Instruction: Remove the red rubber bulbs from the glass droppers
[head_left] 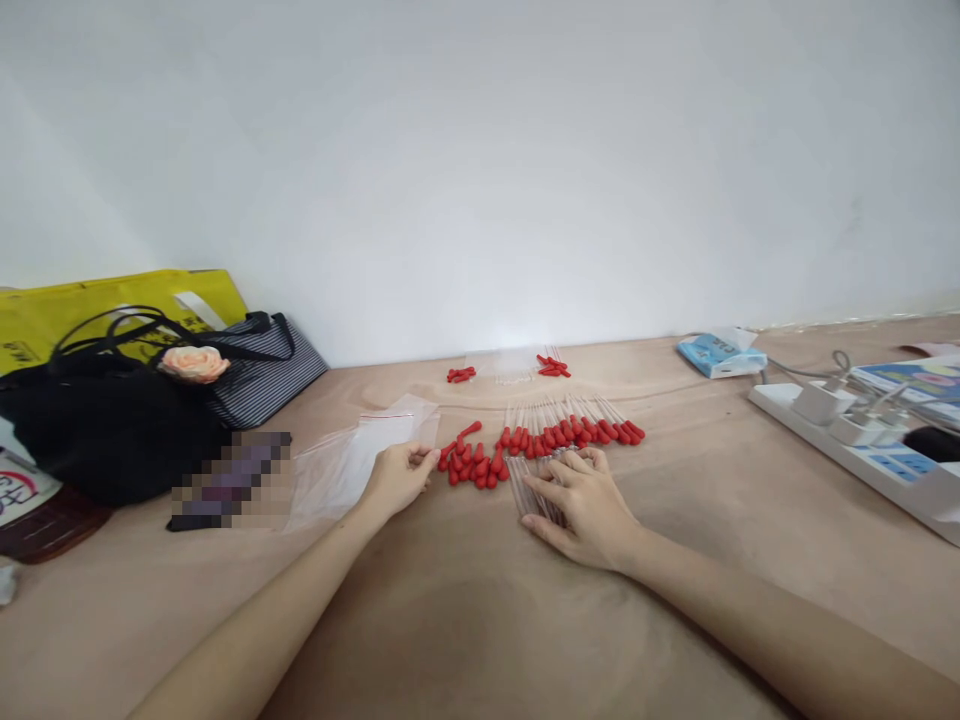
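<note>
The left hand [397,478] is at the left edge of a heap of loose red rubber bulbs [466,472], its thumb and forefinger drawn together at the tips; whether a bulb is pinched between them I cannot tell. The right hand [589,510] lies palm down over a bundle of clear tubes [525,490], thumb and forefinger spread apart across them and the other fingers bent toward their far ends; whether it grips any tube is hidden.

The heap of bulbs sits on the wooden table [465,610] between the two hands, just beside the bundle; beyond the right hand a row of droppers [585,432] lies side by side, red bulbs toward the person, thin tubes pointing toward the wall [525,180]. Flat clear plastic bags [375,455] lie partly behind the left hand; near the wall are two small clusters of red pieces, a left cluster [461,375] and a right cluster [553,367], with clear plastic between them.

Farther left stand a black bag [112,430], a peach-coloured rose [195,365] against it, a striped bag [262,375] and a yellow bag [135,288]; to the right are a blue tissue pack [716,355] and a white power strip [930,497] with chargers [821,402] plugged in.
</note>
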